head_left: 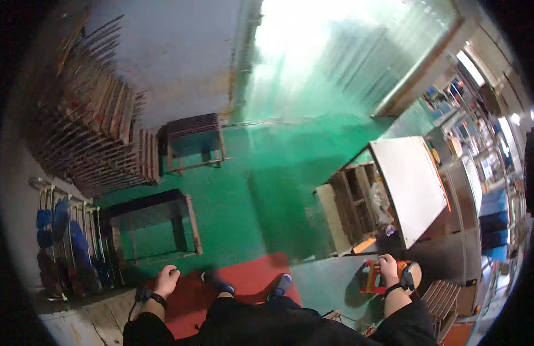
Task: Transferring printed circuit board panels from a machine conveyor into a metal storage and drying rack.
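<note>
While blur is hiding finger detail, the right hand is gripping a red stool (partly hidden). Left hand is hanging fisted, holding nothing.

Red-orange frame-like object, upright, in right hand's grip

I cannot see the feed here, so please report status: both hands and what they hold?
Left hand closed in a fist, holding nothing visible. Right hand gripping a small red and orange stool. Red floor mat underfoot; wooden cabinet just ahead.
</note>
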{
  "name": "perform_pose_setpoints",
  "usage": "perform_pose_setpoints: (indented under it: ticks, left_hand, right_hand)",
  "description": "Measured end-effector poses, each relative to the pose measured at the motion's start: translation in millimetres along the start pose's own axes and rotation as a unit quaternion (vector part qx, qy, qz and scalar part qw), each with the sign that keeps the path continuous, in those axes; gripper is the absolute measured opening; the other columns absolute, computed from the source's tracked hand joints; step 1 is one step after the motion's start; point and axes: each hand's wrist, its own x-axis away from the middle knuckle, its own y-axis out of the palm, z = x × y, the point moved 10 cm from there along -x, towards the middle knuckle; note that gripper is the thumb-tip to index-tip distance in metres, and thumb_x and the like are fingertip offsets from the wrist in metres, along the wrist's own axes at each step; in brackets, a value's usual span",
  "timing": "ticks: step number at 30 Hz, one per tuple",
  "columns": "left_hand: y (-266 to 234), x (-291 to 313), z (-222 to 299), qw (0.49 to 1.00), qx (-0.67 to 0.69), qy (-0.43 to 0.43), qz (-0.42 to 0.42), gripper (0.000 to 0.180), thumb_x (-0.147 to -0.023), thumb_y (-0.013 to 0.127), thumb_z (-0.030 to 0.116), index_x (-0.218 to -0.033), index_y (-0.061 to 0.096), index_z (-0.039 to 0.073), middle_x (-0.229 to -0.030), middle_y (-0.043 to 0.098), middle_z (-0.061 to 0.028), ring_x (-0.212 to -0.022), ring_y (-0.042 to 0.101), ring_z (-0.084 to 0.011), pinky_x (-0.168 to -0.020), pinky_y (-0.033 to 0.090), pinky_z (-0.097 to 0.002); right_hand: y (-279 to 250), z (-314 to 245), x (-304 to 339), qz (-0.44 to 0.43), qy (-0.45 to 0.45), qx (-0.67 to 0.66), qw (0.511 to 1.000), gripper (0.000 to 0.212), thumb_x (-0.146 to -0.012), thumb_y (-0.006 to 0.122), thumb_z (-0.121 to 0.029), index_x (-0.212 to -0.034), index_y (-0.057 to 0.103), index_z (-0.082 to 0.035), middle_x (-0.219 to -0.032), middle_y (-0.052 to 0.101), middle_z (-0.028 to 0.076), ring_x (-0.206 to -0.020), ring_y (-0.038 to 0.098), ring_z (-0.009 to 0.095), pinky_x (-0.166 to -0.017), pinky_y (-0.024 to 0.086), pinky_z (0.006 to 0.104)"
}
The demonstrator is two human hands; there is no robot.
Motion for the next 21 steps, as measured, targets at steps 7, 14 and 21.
perform_pose_setpoints:
  ticks: [7, 14, 21]
  left_hand:
    - [104, -5, 108, 0.995, 0.015, 0.043, -0.086, 0.031, -0.088, 0.065, 0.023, -0.108, 0.065, 0.000, -0.095, 0.070, -0.0114, -0.086, 0.065, -0.0232, -0.078, 0.051, -0.0365]
    - [217, 137, 150, 0.935, 0.021, -0.058, -0.350, 0.047, -0.093, 0.063, 0.030, -0.132, 0.053, 0.006, -0.108, 0.066, -0.0102, -0.091, 0.061, -0.0274, -0.083, 0.050, -0.0393]
    - [309, 159, 350, 0.804, -0.273, 0.344, -0.400, 0.037, -0.091, 0.064, 0.029, -0.118, 0.063, 0.003, -0.107, 0.068, -0.0143, -0.100, 0.064, -0.0291, -0.088, 0.049, -0.0388]
  right_hand:
    - [15, 124, 95, -0.220, -0.009, 0.337, 0.915, 0.036, -0.082, 0.061, -0.036, -0.100, 0.071, -0.006, -0.098, 0.070, 0.019, -0.099, 0.064, 0.038, -0.086, 0.050, 0.0425]
    - [12, 105, 199, -0.313, -0.051, 0.223, 0.922, 0.045, -0.094, 0.052, -0.043, -0.120, 0.059, -0.006, -0.113, 0.065, 0.019, -0.105, 0.062, 0.035, -0.089, 0.049, 0.0432]
    - [24, 57, 290, -0.398, -0.008, -0.224, 0.890, 0.068, -0.100, 0.042, -0.055, -0.151, 0.028, -0.013, -0.150, 0.035, 0.012, -0.132, 0.041, 0.024, -0.110, 0.034, 0.0373]
